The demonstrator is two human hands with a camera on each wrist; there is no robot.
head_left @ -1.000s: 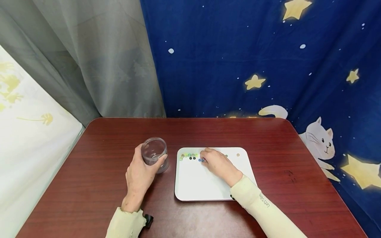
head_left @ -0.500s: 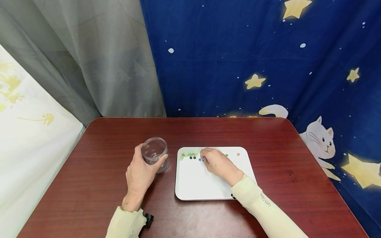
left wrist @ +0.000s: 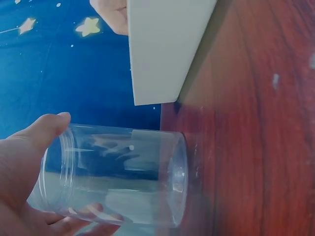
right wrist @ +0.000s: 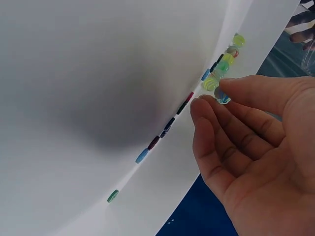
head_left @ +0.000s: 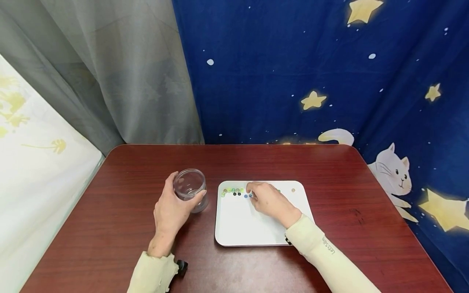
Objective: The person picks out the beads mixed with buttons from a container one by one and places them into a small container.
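1. Left hand (head_left: 171, 210): fingers and thumb curled round the wall of the clear jar (head_left: 190, 189), thumb at the rim, fingers on the far side. The jar stands upright on the red-brown table (head_left: 121, 211), just left of the white tray (head_left: 238, 228), and appears empty. Judged light, rigid and smooth-walled; a wrap round the body, below the threaded neck, suits it best.

2. Row of small marbles (head_left: 234, 191): lies along the tray's far edge, just left of the right fingertips. Green, yellow, dark and blue pieces touch or nearly touch.

3. Right hand (head_left: 269, 200): thumb and forefinger closed on one clear bluish marble (right wrist: 222, 95), the other fingers loosely curled beneath. Judged hard, light, glossy and apt to roll or slip; take it by a fingertip pinch across its middle.

4. One pale marble (head_left: 292, 190): lies apart, right of the right hand.
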